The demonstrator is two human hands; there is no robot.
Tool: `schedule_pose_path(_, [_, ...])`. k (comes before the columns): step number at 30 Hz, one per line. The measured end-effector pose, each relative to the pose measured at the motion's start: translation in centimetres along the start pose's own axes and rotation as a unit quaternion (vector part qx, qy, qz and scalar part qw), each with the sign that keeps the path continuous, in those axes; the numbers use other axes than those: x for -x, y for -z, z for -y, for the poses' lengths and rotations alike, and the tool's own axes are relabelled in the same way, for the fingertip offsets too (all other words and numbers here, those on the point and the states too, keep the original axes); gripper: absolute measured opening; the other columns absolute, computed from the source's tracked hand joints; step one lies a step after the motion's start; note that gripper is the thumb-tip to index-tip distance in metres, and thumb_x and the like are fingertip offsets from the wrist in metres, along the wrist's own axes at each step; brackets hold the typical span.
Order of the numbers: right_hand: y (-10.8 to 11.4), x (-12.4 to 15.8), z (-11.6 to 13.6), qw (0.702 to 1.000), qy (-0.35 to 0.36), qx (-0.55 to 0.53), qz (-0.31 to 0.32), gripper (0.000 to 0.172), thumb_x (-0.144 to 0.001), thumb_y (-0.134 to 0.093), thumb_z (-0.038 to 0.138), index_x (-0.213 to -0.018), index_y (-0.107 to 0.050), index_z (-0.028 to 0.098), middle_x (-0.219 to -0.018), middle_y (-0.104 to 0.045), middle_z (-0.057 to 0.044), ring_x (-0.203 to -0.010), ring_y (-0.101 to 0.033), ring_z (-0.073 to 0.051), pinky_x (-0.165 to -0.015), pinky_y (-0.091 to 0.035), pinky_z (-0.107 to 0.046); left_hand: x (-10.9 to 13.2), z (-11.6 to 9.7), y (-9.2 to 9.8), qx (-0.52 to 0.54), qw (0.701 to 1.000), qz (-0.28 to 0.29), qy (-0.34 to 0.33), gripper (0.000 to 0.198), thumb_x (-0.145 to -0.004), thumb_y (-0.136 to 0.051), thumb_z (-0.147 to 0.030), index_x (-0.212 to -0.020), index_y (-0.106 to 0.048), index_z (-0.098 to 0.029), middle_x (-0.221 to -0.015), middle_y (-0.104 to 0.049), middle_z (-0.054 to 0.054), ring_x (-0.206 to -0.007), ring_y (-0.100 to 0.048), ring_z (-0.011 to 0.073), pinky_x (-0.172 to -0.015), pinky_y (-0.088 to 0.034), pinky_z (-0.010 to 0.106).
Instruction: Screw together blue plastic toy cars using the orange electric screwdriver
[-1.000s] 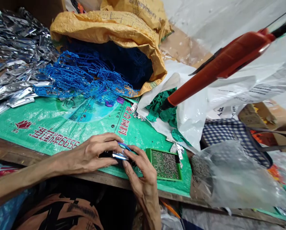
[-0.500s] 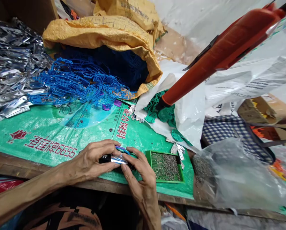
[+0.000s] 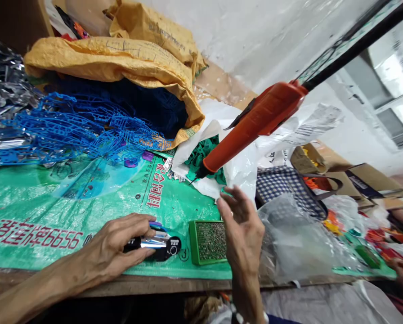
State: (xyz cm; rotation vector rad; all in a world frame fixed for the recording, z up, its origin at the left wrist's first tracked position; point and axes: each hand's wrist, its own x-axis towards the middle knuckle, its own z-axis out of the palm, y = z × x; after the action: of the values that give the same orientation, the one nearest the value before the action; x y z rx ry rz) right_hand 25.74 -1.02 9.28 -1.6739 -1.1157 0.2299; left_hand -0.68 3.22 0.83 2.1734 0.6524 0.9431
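My left hand (image 3: 120,249) grips a small assembly (image 3: 156,243) on the green woven mat (image 3: 53,202): a shiny silver strip with a blue plastic piece on a black holder. My right hand (image 3: 242,225) is lifted above the mat, fingers spread and empty. It hovers between the green tray of tiny screws (image 3: 210,241) and the hanging orange electric screwdriver (image 3: 252,123), whose tip points down just left of my fingers.
A yellow sack (image 3: 120,63) spills blue plastic frames (image 3: 66,130) at the back left, beside silver strips (image 3: 2,103). A white bag holds green parts (image 3: 201,155). A checked bag (image 3: 289,189) and clear plastic bag (image 3: 299,243) lie right.
My right hand has left the assembly and risen to the right toward the screwdriver. The left hand keeps holding the assembly. The view has swung right.
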Motion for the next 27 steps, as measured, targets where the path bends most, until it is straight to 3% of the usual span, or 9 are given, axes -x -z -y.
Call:
schedule_pose_path(3, [-0.7,-5.2,1.7,0.992,0.043,-0.096,-0.071,0.092,-0.068,-0.087,0.049,-0.146,-0.046,0.022,-0.145,-0.056,-0.016,-0.127,-0.061,-0.029,-0.111,-0.048,-0.051,0.4,0.3,-0.4,-0.023,1.000,-0.015,-0.013,0.018,-0.097,-0.062,-0.029,-0.114,-0.068,-0.026,-0.126,-0.074,0.005,-0.117,-0.071,0.0232,-0.099,-0.058,0.031])
schedule_pose_path(5, [-1.7,-8.6,3.2,0.983,0.064,-0.155,-0.081,0.104,-0.060,-0.091,0.045,-0.148,-0.039,0.024,-0.149,-0.052,-0.015,-0.129,-0.059,-0.027,-0.111,-0.049,-0.048,0.5,0.5,-0.6,-0.033,0.999,-0.013,-0.015,0.020,-0.097,-0.062,-0.032,-0.115,-0.069,-0.027,-0.127,-0.074,0.005,-0.115,-0.071,0.0239,-0.096,-0.060,0.030])
schedule_pose_path(7, [-3.0,-11.3,4.6,0.971,0.081,-0.224,-0.012,0.093,-0.059,-0.091,0.043,-0.139,-0.045,0.027,-0.131,-0.064,-0.010,-0.117,-0.066,-0.024,-0.103,-0.054,-0.046,0.6,0.7,-0.8,-0.035,0.999,-0.009,0.001,0.019,-0.097,-0.063,-0.035,-0.113,-0.070,-0.029,-0.127,-0.074,0.003,-0.114,-0.072,0.0240,-0.095,-0.061,0.030])
schedule_pose_path(9, [-4.4,-12.9,5.4,0.955,0.086,-0.268,0.094,0.061,-0.067,-0.085,0.048,-0.116,-0.058,0.025,-0.111,-0.071,-0.005,-0.098,-0.070,-0.020,-0.092,-0.059,-0.043,0.7,1.0,-0.9,-0.034,0.999,-0.015,0.011,0.020,-0.096,-0.065,-0.039,-0.111,-0.071,-0.029,-0.127,-0.074,0.003,-0.113,-0.073,0.0248,-0.096,-0.061,0.031])
schedule_pose_path(10, [-4.9,-13.2,5.6,0.951,0.089,-0.280,0.099,0.052,-0.067,-0.085,0.049,-0.105,-0.060,0.024,-0.102,-0.070,-0.002,-0.087,-0.070,-0.017,-0.086,-0.060,-0.039,0.8,1.2,-0.9,-0.031,0.999,-0.021,0.010,0.020,-0.095,-0.066,-0.041,-0.110,-0.071,-0.029,-0.127,-0.074,0.003,-0.111,-0.074,0.0251,-0.096,-0.062,0.032])
schedule_pose_path(14, [-5.3,-12.1,5.6,0.953,0.109,-0.275,0.071,0.047,-0.066,-0.089,0.048,-0.095,-0.061,0.024,-0.086,-0.063,0.005,-0.071,-0.061,-0.011,-0.072,-0.059,-0.031,0.5,1.2,-0.5,-0.015,1.000,-0.023,-0.003,0.020,-0.095,-0.066,-0.044,-0.106,-0.072,-0.028,-0.124,-0.075,0.004,-0.104,-0.076,0.0242,-0.093,-0.063,0.030])
schedule_pose_path(20, [-1.7,-7.7,5.4,0.968,0.063,-0.239,0.038,0.048,-0.064,-0.092,0.043,-0.094,-0.060,0.024,-0.081,-0.060,0.005,-0.065,-0.055,-0.010,-0.061,-0.054,-0.028,-0.4,-0.4,0.6,-0.014,1.000,0.016,-0.005,0.016,-0.094,-0.068,-0.040,-0.106,-0.074,-0.031,-0.120,-0.077,0.001,-0.107,-0.075,0.0245,-0.092,-0.064,0.029])
schedule_pose_path(24, [-0.1,-5.5,4.6,0.952,0.036,-0.292,0.088,0.039,-0.073,-0.084,0.030,-0.105,-0.063,0.024,-0.074,-0.062,0.006,-0.056,-0.058,-0.010,-0.054,-0.051,-0.027,-0.4,-0.5,-0.1,-0.013,0.999,0.031,0.013,0.017,-0.093,-0.069,-0.041,-0.105,-0.072,-0.030,-0.125,-0.075,0.001,-0.105,-0.076,0.0237,-0.095,-0.063,0.029])
schedule_pose_path(27, [-0.1,-4.2,3.6,0.958,0.041,-0.279,0.056,0.050,-0.074,-0.083,0.029,-0.119,-0.060,0.024,-0.068,-0.064,0.009,-0.052,-0.062,-0.012,-0.054,-0.053,-0.028,-0.1,-0.2,-1.3,-0.002,0.999,0.017,0.036,0.020,-0.094,-0.067,-0.046,-0.104,-0.071,-0.029,-0.126,-0.075,0.002,-0.105,-0.076,0.0230,-0.096,-0.062,0.029])
